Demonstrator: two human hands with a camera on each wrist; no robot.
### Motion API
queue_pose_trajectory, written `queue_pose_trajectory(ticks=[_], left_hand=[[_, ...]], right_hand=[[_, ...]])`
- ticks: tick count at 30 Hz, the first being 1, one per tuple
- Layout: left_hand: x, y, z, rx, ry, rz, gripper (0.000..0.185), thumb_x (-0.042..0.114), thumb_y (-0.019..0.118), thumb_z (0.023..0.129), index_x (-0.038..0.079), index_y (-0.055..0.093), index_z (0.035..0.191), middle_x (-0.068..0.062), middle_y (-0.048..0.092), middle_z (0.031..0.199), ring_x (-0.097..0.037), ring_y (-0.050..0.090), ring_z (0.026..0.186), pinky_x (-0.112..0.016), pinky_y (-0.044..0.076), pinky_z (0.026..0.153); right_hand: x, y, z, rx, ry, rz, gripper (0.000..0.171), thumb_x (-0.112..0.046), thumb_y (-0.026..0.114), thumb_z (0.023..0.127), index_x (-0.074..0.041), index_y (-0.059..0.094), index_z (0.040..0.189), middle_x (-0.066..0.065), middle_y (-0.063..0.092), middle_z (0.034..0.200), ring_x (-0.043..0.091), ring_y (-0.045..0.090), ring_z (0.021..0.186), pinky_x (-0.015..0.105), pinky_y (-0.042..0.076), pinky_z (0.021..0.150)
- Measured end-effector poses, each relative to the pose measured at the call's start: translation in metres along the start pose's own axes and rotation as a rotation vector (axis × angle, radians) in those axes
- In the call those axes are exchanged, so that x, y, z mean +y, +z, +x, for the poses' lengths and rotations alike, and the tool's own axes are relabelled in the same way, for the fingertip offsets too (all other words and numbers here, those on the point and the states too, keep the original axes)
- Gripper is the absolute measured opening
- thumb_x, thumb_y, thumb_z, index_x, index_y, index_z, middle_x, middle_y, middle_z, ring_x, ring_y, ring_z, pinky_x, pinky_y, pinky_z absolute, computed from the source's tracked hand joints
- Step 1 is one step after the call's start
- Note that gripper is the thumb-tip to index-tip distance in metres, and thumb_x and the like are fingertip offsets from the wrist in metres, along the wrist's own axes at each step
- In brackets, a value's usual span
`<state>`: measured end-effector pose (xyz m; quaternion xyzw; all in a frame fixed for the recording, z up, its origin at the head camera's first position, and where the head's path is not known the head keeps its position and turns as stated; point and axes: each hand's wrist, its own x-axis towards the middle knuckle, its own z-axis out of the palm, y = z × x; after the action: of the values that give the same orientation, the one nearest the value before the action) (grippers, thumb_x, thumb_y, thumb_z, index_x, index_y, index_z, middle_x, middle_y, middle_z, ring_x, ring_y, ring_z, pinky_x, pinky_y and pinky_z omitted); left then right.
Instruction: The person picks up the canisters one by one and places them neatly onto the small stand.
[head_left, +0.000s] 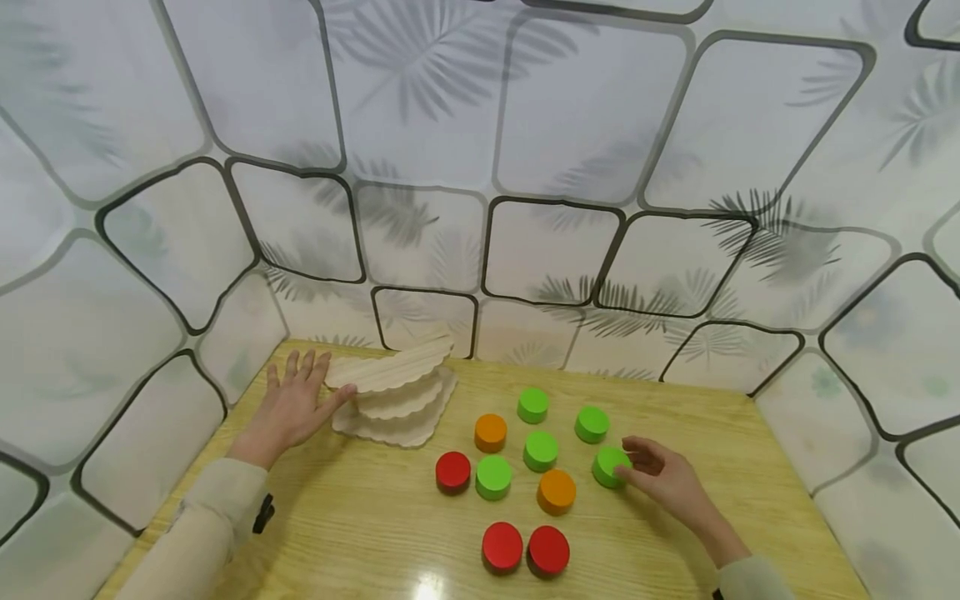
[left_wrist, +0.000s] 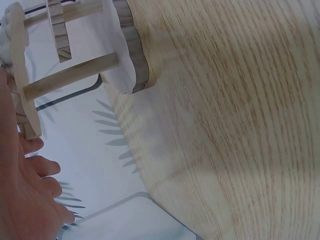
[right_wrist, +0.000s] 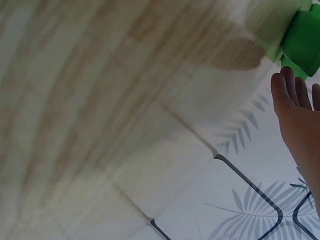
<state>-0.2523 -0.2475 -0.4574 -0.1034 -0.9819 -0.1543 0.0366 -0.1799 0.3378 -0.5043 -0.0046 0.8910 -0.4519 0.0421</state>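
Plainly, right hand (head_left: 663,477) pinches round green disc (head_left: 609,466).

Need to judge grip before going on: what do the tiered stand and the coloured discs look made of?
Tiered stand: pale bare wood, matt, with visible grain and dowel posts. Coloured discs, like the green disc at the right hand: smooth, evenly coloured; painted wood or plastic, can't tell.

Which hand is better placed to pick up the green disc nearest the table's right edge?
Right. The right hand already touches that green disc, while the left hand rests against the wooden tiered stand.
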Motion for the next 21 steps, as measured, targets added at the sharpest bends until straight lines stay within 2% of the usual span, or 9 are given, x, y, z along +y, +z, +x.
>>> queue_pose_trajectory(ticks=[9,15,21], left_hand=[[0.001,0.0,0.0,0.013,0.006,0.005,0.094,0.067,0.04,0.107,-0.006,0.024,0.165,-0.041,0.018,0.167,-0.063,0.008,0.156,-0.083,0.006,0.119],[0.002,0.0,-0.001,0.012,0.006,0.004,0.093,0.066,0.04,0.108,-0.007,0.024,0.164,-0.04,0.017,0.168,-0.063,0.006,0.156,-0.083,0.005,0.119],[0.002,0.0,-0.001,0.006,0.006,0.002,0.093,0.066,0.04,0.108,-0.007,0.024,0.164,-0.04,0.017,0.168,-0.063,0.006,0.156,-0.083,0.005,0.12]], right_hand=[[0.007,0.005,0.0,-0.016,0.026,-0.005,0.072,-0.032,0.084,0.092,0.0,0.055,0.15,0.021,0.066,0.141,0.027,0.069,0.122,0.018,0.055,0.093],[0.01,0.007,0.0,-0.026,0.0,0.006,0.073,-0.03,0.085,0.092,0.002,0.055,0.15,0.022,0.064,0.144,0.032,0.067,0.129,0.018,0.055,0.098],[0.012,0.008,0.0,-0.016,-0.028,-0.023,0.071,-0.028,0.086,0.09,0.003,0.057,0.148,0.023,0.065,0.143,0.036,0.065,0.131,0.027,0.056,0.104]])
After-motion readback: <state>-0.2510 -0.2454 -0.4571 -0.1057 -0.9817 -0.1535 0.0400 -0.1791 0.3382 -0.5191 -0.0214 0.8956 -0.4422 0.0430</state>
